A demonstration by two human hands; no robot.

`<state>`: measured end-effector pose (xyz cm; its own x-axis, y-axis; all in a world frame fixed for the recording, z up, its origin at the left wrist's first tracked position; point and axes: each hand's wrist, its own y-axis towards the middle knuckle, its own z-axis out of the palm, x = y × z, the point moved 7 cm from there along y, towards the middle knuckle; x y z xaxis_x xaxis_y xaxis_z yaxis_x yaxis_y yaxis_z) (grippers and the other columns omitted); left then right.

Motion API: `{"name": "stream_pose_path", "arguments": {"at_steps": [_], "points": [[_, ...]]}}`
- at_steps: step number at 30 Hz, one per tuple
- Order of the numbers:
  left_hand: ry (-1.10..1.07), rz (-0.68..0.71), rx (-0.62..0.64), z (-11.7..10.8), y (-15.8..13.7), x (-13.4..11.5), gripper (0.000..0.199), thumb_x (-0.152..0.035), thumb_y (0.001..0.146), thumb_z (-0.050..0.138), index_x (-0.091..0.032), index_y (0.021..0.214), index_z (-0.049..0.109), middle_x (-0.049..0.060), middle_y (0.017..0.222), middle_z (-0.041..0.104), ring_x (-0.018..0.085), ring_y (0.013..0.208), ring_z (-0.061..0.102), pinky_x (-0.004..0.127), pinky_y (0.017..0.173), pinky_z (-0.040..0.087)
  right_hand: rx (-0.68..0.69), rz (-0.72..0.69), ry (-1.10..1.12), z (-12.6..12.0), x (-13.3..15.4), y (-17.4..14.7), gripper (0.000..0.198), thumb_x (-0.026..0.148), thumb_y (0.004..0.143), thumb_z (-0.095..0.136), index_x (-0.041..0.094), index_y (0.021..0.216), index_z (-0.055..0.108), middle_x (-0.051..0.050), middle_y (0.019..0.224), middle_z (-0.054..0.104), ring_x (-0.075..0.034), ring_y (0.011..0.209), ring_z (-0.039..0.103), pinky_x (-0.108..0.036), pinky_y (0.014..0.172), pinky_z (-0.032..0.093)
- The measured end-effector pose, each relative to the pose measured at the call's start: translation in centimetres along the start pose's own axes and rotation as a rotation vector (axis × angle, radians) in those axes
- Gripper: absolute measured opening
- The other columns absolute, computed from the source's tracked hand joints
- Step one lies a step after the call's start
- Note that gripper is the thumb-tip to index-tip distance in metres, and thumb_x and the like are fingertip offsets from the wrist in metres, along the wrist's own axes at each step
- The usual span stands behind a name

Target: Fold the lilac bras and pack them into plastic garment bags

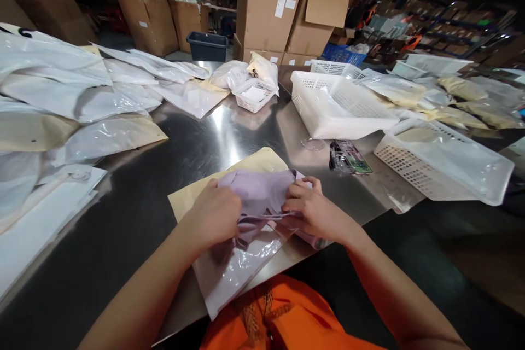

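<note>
A lilac garment (262, 188) with thin straps lies partly bunched in front of me; its exact kind is unclear. My left hand (217, 213) is closed on its left edge, the fingertips curled under. On the opposite edge my right hand (309, 205) grips the fabric with bent fingers. Beneath the garment rests a clear plastic bag (246, 265) with a pale sheet inside, reaching to the table's near edge. Cream-coloured paper (262, 159) sticks out behind the garment, and how it joins the bag is hidden.
Bagged flat packets (115, 131) pile up on the left of the metal table (197, 147). White plastic baskets (340, 120) stand to the right, near a phone-like item (353, 157). A small white basket (254, 95) sits farther back. Cardboard boxes (266, 16) stand beyond the table.
</note>
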<state>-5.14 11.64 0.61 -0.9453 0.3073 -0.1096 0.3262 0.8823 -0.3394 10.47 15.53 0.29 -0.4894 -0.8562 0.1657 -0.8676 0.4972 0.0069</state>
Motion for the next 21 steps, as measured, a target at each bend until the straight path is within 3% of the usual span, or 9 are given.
{"name": "stream_pose_path", "arguments": {"at_steps": [3,6,10,16,21], "points": [[0.094,-0.069,0.012,-0.5,-1.3,1.3,0.021,-0.021,0.079,0.056,-0.022,0.068,0.073,0.009,0.074,0.071,0.030,0.092,0.061,0.044,0.081,0.036,-0.002,-0.015,0.011,-0.7,0.6,-2.4,0.014,0.028,0.089,0.068,0.020,0.079,0.065,-0.003,0.094,0.064,-0.025,0.107,0.053,-0.053,0.104,0.015],[0.133,-0.177,0.053,-0.9,-2.2,3.2,0.024,-0.014,0.076,0.052,-0.022,0.066,0.072,0.009,0.072,0.069,0.030,0.088,0.060,0.041,0.074,0.035,-0.005,0.044,-0.011,-0.7,-0.1,-4.6,0.005,0.021,0.087,0.069,0.024,0.085,0.066,-0.002,0.096,0.067,-0.029,0.118,0.051,-0.058,0.106,0.008],[0.120,-0.297,0.077,-1.2,-2.7,4.8,0.024,-0.014,0.074,0.051,-0.023,0.068,0.073,0.010,0.075,0.070,0.029,0.086,0.059,0.039,0.068,0.032,-0.067,0.119,-0.081,-0.8,-1.7,-6.7,0.020,0.016,0.081,0.070,0.029,0.096,0.067,-0.002,0.100,0.067,-0.031,0.117,0.053,-0.061,0.105,0.010],[0.182,-0.296,0.033,-1.0,-2.7,3.8,0.025,-0.018,0.082,0.049,-0.024,0.083,0.073,0.008,0.087,0.072,0.030,0.090,0.058,0.038,0.064,0.029,-0.117,0.180,-0.169,-1.3,-2.7,-8.3,0.015,0.018,0.083,0.066,0.029,0.092,0.067,0.000,0.106,0.068,-0.033,0.124,0.049,-0.063,0.107,0.008],[0.233,-0.266,0.023,-0.6,-3.2,2.9,0.025,-0.021,0.085,0.049,-0.027,0.084,0.074,0.007,0.090,0.072,0.030,0.091,0.057,0.040,0.065,0.032,-0.114,0.194,-0.160,-1.6,-2.2,-8.6,0.018,0.014,0.082,0.067,0.029,0.092,0.069,-0.002,0.096,0.067,-0.032,0.116,0.052,-0.064,0.105,0.008]]}}
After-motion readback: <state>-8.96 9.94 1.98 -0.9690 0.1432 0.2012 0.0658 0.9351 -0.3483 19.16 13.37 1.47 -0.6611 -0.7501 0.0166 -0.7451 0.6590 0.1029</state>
